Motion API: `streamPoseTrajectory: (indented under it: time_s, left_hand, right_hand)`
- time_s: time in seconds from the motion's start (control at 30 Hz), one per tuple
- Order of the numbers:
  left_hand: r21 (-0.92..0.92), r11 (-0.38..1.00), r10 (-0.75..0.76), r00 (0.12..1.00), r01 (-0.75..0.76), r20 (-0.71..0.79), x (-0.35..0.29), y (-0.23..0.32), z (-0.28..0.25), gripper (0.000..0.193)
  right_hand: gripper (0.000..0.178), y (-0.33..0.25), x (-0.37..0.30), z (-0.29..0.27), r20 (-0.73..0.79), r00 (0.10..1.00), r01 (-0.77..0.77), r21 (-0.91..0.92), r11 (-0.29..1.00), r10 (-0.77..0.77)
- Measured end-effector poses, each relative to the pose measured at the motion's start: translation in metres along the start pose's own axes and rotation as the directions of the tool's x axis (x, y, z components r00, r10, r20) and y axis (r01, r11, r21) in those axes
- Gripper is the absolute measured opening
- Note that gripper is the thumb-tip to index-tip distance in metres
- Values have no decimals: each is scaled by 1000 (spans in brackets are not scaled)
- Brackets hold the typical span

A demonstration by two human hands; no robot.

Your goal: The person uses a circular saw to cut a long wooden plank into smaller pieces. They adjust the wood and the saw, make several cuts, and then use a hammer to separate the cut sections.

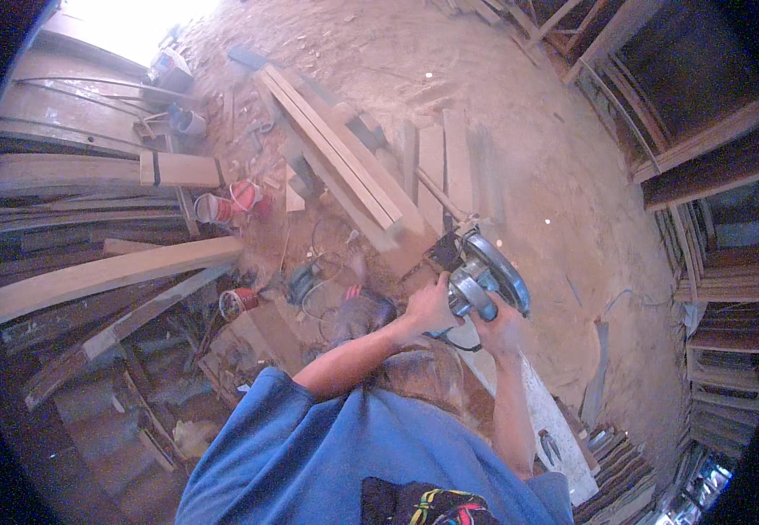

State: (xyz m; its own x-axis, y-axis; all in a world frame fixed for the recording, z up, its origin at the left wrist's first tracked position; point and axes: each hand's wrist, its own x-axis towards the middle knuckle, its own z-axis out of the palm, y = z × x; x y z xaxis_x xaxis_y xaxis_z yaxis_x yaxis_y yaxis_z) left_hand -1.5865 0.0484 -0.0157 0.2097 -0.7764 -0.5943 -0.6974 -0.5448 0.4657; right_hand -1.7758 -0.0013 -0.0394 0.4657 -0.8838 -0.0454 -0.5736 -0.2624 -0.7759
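In front of me is a circular saw [487, 269] with a rounded metal guard and a dark flat base. My left hand [430, 311] is closed on the near left side of its body. My right hand [499, 329] wraps round the saw at its near right side; the fingers are partly hidden. A narrow wooden stick [439, 192] reaches up to the saw's far edge. Below the saw, a long pale board [544, 411] runs toward the lower right, and a small pair of pliers [550, 447] lies on it.
Long timber beams [331, 144] lie ahead on the dusty floor, with flat planks [456, 162] beside them. Red buckets [213, 208] and stacked lumber [99, 271] are at the left. Wooden racks [729, 324] line the right. A thin cable [629, 293] crosses the floor.
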Motion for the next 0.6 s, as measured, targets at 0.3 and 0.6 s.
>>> streamPoseTrajectory:
  time_s: [0.3, 0.6]
  left_hand:
    - [28, 999, -26, 999, 27, -48, 2, -1, -2, 113]
    - [3, 986, 164, 981, -165, -104, -1, 15, -6, 92]
  right_hand:
    - [40, -9, 9, -3, 74, 997, -44, 92, 995, 38]
    - [33, 72, -112, -39, -517, 780, -196, 331, 923, 351]
